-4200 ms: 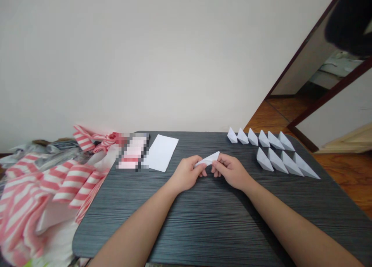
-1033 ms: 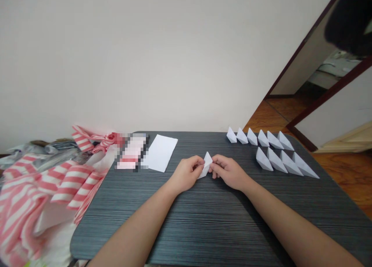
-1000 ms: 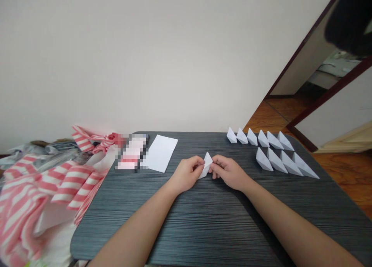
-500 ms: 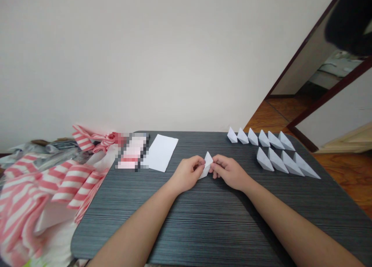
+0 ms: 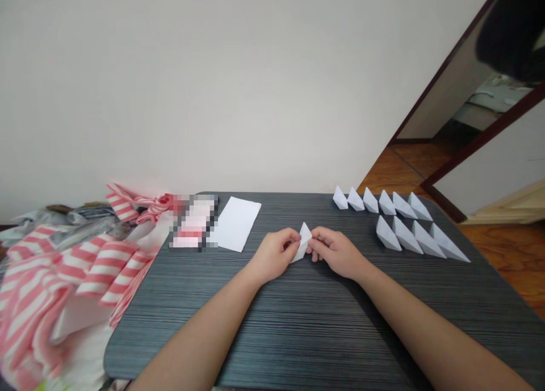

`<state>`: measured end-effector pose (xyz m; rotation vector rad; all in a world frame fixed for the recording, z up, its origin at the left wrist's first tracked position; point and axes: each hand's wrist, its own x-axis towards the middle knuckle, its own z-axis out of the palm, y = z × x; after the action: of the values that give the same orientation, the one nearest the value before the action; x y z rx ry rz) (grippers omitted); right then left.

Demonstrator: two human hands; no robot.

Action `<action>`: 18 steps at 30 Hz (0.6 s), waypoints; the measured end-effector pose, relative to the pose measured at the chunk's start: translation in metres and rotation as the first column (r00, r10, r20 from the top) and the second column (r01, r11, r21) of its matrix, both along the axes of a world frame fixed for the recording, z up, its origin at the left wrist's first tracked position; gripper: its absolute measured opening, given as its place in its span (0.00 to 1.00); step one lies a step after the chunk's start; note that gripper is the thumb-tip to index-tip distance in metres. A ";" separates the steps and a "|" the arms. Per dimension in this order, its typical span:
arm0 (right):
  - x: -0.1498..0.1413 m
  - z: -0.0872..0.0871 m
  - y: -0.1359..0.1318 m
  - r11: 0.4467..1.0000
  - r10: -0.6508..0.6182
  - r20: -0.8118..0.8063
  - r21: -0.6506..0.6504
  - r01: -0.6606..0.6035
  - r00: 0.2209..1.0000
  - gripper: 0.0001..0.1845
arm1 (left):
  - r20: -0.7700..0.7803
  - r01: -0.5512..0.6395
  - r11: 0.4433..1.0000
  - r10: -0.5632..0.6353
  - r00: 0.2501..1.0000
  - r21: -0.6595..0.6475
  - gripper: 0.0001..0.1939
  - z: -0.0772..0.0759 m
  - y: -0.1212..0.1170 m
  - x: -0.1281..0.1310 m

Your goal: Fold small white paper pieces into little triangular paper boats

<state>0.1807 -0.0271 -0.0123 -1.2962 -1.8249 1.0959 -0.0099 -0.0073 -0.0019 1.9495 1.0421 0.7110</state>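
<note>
Between my two hands, over the middle of the dark table, is a small folded white paper boat (image 5: pixel 304 242) with a pointed tip facing up. My left hand (image 5: pixel 276 252) pinches its left side between thumb and fingers. On the opposite side, my right hand (image 5: pixel 336 250) grips the boat's edge, thumb and forefinger closed on it. The lower part of the folded paper is partly covered by my fingers.
Several finished paper boats (image 5: pixel 386 235) stand in two rows at the table's (image 5: pixel 264 334) right. White paper sheets (image 5: pixel 238 223) lie left of my hands, beside a pixelated item (image 5: pixel 196 223). Red-and-white striped cloth (image 5: pixel 97 272) is heaped beyond the left edge. A wall rises behind.
</note>
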 end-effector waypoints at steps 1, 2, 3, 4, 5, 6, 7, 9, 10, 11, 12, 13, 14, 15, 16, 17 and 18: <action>0.000 0.000 0.000 1.000 0.000 -0.001 -0.001 0.000 1.000 0.09 | -0.002 0.003 1.000 -0.003 1.000 -0.002 0.08 0.000 0.000 0.000; 0.000 -0.001 0.000 1.000 -0.001 0.000 -0.001 0.001 1.000 0.09 | -0.002 0.006 1.000 -0.006 1.000 -0.003 0.08 0.000 0.000 0.000; 0.000 -0.001 0.000 1.000 -0.001 0.000 -0.001 0.001 1.000 0.09 | -0.001 0.010 1.000 -0.010 1.000 -0.003 0.08 0.000 0.000 0.000; 0.000 -0.001 0.000 1.000 -0.001 0.000 0.000 0.001 1.000 0.09 | 0.001 0.014 1.000 -0.014 1.000 -0.002 0.08 0.000 0.000 0.000; 0.000 -0.002 0.000 1.000 0.000 0.000 0.000 0.000 1.000 0.08 | 0.004 0.016 1.000 -0.016 1.000 -0.002 0.08 0.000 0.000 0.000; 0.000 -0.002 0.000 1.000 0.000 -0.003 -0.002 0.000 1.000 0.08 | 0.006 0.017 1.000 -0.017 1.000 -0.003 0.08 0.000 0.000 0.000; 0.000 -0.002 0.000 1.000 -0.001 -0.007 -0.003 0.001 1.000 0.08 | 0.008 0.017 1.000 -0.017 1.000 -0.005 0.09 0.000 0.000 0.000; 0.000 -0.001 0.000 1.000 0.001 -0.017 -0.008 -0.001 1.000 0.08 | 0.008 0.015 1.000 -0.015 1.000 -0.014 0.09 0.001 0.000 0.000; 0.000 0.000 0.000 1.000 0.002 -0.020 -0.009 -0.002 1.000 0.08 | 0.008 0.012 1.000 -0.012 1.000 -0.017 0.09 0.001 0.000 0.000; 0.000 0.001 0.000 1.000 0.001 -0.023 -0.009 -0.001 1.000 0.08 | 0.007 0.010 1.000 -0.010 1.000 -0.020 0.09 0.002 0.000 0.001; -0.001 0.001 0.000 1.000 0.000 -0.023 -0.008 0.000 1.000 0.08 | 0.007 0.009 1.000 -0.009 1.000 -0.020 0.09 0.002 0.000 0.001; 0.000 0.001 0.000 1.000 -0.001 -0.021 -0.007 0.001 1.000 0.08 | 0.006 0.009 1.000 -0.009 1.000 -0.019 0.09 0.002 0.000 0.001; 0.000 0.001 0.000 1.000 -0.002 -0.018 -0.006 0.002 1.000 0.08 | 0.006 0.010 1.000 -0.010 1.000 -0.016 0.09 0.002 0.000 0.001; 0.000 0.000 0.000 1.000 -0.003 -0.015 -0.006 0.003 1.000 0.08 | 0.006 0.012 1.000 -0.012 1.000 -0.014 0.08 0.002 -0.001 0.001; 0.000 0.000 0.000 1.000 -0.003 -0.013 -0.007 0.003 1.000 0.08 | 0.005 0.013 1.000 -0.013 1.000 -0.011 0.08 0.002 -0.001 0.001; 0.000 -0.001 0.000 1.000 -0.005 -0.013 -0.008 0.004 1.000 0.08 | 0.004 0.014 1.000 -0.014 1.000 -0.008 0.08 0.002 -0.001 0.001; 0.000 -0.001 0.000 1.000 -0.005 -0.013 -0.010 0.005 1.000 0.08 | 0.003 0.014 1.000 -0.014 1.000 -0.006 0.08 0.002 -0.001 0.001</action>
<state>0.1808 -0.0272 -0.0135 -1.2952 -1.8077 1.1092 -0.0094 -0.0079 0.0004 1.9486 1.0261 0.7023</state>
